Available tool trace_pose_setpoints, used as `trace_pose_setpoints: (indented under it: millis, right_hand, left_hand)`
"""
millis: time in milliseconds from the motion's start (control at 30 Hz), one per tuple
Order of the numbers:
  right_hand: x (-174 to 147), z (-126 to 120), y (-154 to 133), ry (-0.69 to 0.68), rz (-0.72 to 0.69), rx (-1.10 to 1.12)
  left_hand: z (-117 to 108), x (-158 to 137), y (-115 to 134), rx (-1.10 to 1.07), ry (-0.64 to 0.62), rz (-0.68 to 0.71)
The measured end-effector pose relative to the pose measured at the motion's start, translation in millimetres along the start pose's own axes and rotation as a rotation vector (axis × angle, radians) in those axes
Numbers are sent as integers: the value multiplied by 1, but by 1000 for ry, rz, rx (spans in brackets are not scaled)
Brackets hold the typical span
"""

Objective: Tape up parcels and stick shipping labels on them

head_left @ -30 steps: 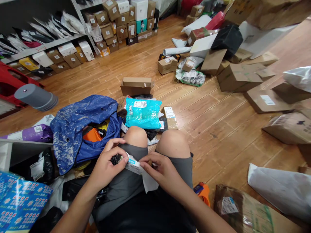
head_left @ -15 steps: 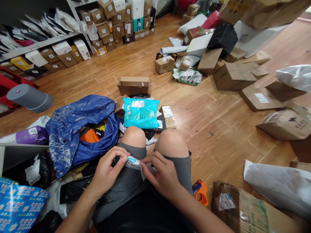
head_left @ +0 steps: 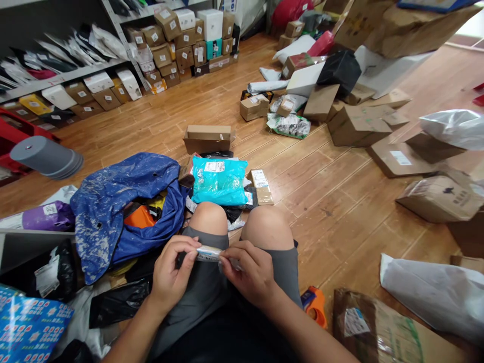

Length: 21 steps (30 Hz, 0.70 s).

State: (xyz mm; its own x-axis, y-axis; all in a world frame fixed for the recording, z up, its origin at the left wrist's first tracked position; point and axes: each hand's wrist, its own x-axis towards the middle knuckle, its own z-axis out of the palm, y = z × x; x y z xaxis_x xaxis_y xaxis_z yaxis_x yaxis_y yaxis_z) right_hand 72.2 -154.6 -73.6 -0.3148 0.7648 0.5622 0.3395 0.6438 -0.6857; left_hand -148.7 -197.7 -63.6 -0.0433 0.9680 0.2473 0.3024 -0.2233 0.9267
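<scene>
Above my lap I hold a small, narrow packet with a white barcode label (head_left: 208, 253) in both hands. My left hand (head_left: 174, 272) pinches its left end between thumb and fingertips. The right end is pinched by my right hand (head_left: 249, 272), whose palm hides part of the wrapping. What lies inside the packet cannot be seen. Just beyond my knees a turquoise plastic parcel (head_left: 220, 182) rests on other parcels. An open blue sack (head_left: 124, 186) lies to the left, with something orange inside.
A long open cardboard box (head_left: 208, 140) stands behind the turquoise parcel. An orange tape dispenser (head_left: 316, 305) lies by my right leg, near a taped carton (head_left: 378, 322). Boxes and bags are heaped at the far right. Shelves (head_left: 64, 75) of parcels line the back left.
The packet has turned a little in my fingers, so its blue print shows less and its face looks paler. Both hands keep their pinch. The view has shifted slightly.
</scene>
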Motion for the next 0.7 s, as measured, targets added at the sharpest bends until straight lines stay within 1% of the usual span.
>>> trace_pose_setpoints:
  millis: [67, 133, 233, 300, 367, 433, 567, 633, 700]
  right_hand:
    - [1, 4, 3, 13, 4, 18]
    - [4, 7, 5, 24, 54, 68]
    - [12, 10, 5, 8, 211, 148]
    - [16, 11, 5, -33, 338, 206]
    - [19, 11, 5, -70, 424, 252]
    - [20, 11, 6, -83, 459, 272]
    - [15, 15, 12, -94, 483, 251]
    - [11, 18, 16, -97, 498, 248]
    - [7, 19, 20, -104, 489, 261]
  left_hand:
    - [2, 1, -3, -14, 25, 2]
    - [2, 5, -5, -28, 32, -45]
    - [2, 13, -4, -13, 26, -149]
    - [3, 18, -4, -4, 32, -224]
    - [5, 21, -7, -3, 56, -282]
    - [8, 22, -10, -7, 81, -330]
    - [10, 23, -15, -60, 99, -399]
    - [7, 25, -14, -87, 91, -390]
    - [3, 27, -12, -49, 44, -336]
